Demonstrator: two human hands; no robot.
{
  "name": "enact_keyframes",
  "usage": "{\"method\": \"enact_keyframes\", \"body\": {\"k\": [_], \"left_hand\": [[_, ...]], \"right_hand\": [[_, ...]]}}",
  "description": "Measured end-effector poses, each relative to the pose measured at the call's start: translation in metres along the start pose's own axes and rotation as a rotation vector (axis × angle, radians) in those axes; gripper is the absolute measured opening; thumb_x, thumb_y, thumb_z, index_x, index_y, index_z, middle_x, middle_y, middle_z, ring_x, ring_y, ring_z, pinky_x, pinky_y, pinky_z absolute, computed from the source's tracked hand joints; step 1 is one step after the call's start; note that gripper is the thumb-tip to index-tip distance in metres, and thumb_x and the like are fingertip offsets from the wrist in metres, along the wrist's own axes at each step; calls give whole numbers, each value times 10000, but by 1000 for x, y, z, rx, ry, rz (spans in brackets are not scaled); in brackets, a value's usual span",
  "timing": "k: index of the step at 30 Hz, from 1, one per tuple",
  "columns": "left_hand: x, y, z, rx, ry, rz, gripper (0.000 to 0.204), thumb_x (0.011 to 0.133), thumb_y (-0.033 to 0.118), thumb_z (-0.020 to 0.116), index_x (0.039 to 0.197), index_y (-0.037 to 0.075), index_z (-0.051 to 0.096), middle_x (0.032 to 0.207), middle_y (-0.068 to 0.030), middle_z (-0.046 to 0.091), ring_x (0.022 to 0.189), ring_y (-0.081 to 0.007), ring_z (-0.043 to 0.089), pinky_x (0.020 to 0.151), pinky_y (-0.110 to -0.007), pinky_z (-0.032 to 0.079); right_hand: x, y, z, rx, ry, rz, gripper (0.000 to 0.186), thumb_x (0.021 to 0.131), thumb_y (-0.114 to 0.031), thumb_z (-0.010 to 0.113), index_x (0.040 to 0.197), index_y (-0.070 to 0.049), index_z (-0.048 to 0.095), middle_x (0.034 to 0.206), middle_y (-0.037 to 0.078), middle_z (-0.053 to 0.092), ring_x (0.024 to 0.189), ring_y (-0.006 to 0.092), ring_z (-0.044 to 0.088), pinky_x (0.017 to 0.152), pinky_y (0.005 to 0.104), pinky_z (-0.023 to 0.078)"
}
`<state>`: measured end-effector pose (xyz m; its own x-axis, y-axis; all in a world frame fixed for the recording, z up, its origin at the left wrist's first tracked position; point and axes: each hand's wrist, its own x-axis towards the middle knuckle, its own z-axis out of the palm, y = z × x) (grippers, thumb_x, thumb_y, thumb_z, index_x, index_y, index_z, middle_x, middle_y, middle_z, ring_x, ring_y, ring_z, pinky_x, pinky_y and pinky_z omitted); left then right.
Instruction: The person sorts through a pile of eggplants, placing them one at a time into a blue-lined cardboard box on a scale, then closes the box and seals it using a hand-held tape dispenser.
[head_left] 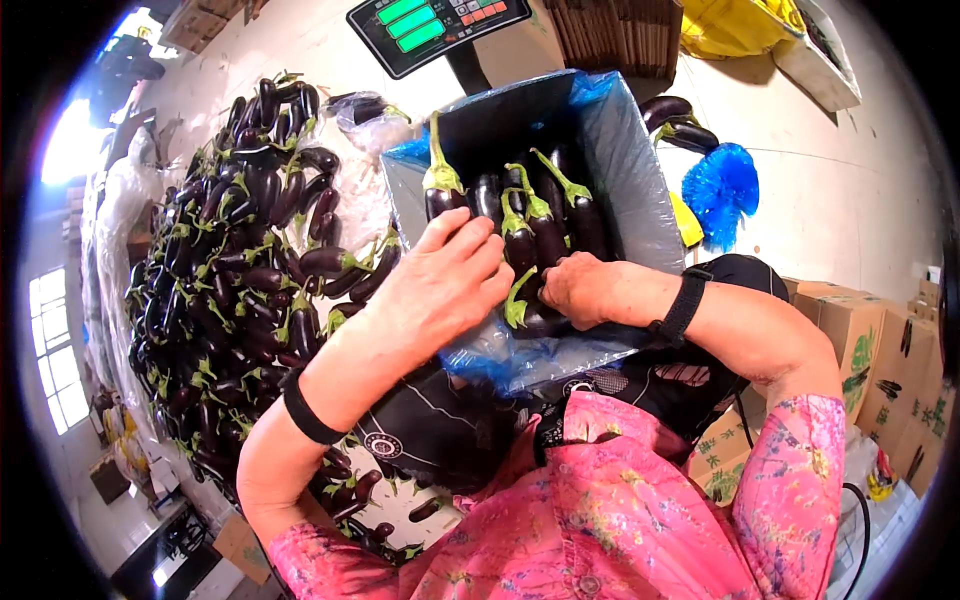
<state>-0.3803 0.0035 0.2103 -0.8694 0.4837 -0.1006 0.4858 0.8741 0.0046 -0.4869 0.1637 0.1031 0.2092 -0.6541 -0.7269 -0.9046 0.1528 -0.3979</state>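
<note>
A box lined with blue plastic film stands in front of me with several dark purple eggplants lying in it, green stems toward the far side. My left hand is over the box's near left part, its fingers closed round an eggplant with a long green stem. Inside the box, my right hand has its fingers curled down among the eggplants, against a lower one near the front. Its fingertips are hidden, so what it grips, if anything, does not show.
A large heap of eggplants covers the floor at left. Beyond the box stands a scale with a lit display, beside stacked cardboard. At right lie loose eggplants, crumpled blue plastic and cardboard cartons.
</note>
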Motion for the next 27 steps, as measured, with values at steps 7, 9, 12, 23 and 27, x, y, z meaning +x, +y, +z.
{"method": "enact_keyframes", "body": {"k": [7, 9, 12, 23, 27], "left_hand": [[12, 18, -19, -80, 102, -23, 444, 688, 106, 603, 1124, 52, 539, 1054, -124, 542, 1041, -279, 513, 931, -418, 393], [16, 13, -19, -18, 78, -81, 449, 710, 98, 573, 1150, 24, 524, 1026, -131, 523, 945, -279, 508, 841, -394, 404], [16, 6, -19, 46, 57, -146, 471, 723, 99, 559, 1190, 49, 532, 1037, -124, 516, 965, -274, 498, 831, -392, 406], [22, -8, -8, 12, 34, -81, 357, 734, 104, 562, 1089, 74, 546, 1058, -79, 524, 1065, -251, 486, 972, -399, 357], [13, -1, -7, -25, -8, -60, 327, 739, 97, 560, 1066, 100, 546, 1070, -63, 527, 1122, -236, 471, 1031, -422, 316]], "right_hand": [[-15, 0, 5, -42, 253, -78, 172, 713, -113, 655, 868, -72, 717, 928, 114, 695, 892, 272, 673, 727, 378, 541], [-32, -6, -15, -142, 150, -16, 177, 773, -138, 576, 886, -69, 694, 887, 117, 685, 838, 268, 677, 672, 391, 531], [-42, 2, -32, -99, 232, 64, 144, 767, -157, 590, 827, -96, 707, 811, 95, 692, 777, 264, 684, 642, 380, 534], [-12, 3, 31, -192, 345, -116, 397, 704, -165, 644, 1081, -49, 607, 1005, 118, 614, 987, 286, 572, 781, 396, 447], [-6, 4, 6, -34, 111, -74, 461, 652, -143, 692, 1090, -33, 598, 1036, 150, 628, 1012, 304, 587, 808, 412, 471]]}}
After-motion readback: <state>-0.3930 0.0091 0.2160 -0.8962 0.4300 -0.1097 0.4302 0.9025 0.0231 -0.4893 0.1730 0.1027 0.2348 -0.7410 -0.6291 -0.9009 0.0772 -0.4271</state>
